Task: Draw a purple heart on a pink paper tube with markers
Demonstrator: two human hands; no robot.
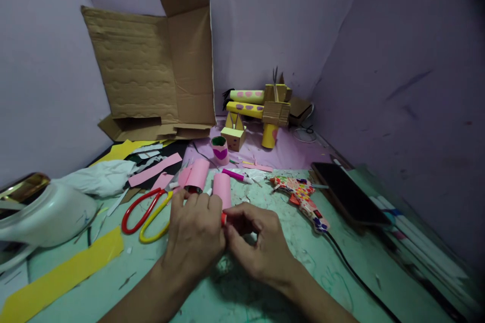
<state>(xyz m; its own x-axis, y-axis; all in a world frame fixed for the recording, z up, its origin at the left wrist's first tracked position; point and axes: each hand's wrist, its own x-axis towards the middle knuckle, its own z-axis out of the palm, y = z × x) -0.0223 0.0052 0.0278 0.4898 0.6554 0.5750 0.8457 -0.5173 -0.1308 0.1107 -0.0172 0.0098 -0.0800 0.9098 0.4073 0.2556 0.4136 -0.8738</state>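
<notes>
My left hand [197, 227] is closed, knuckles up, over something I cannot make out. Beside it, my right hand [261, 242] pinches a small red piece [224, 219] between thumb and fingers; most of that piece is hidden by the hands. Just beyond my fingers stands a pink paper-covered tube [222, 189], with another pink tube [197, 174] lying to its left. Scissors [142, 210] with one red and one yellow handle lie left of my left hand. A purple marker [234, 175] rests behind the tubes.
A hot glue gun [303, 197] with a black cord lies right, near a dark phone [346, 194]. A white pot [49, 212] and yellow strip [68, 272] are at left. Behind stand a cardboard sheet [151, 65], a heart-decorated cup [220, 151] and yellow spotted tubes [246, 108].
</notes>
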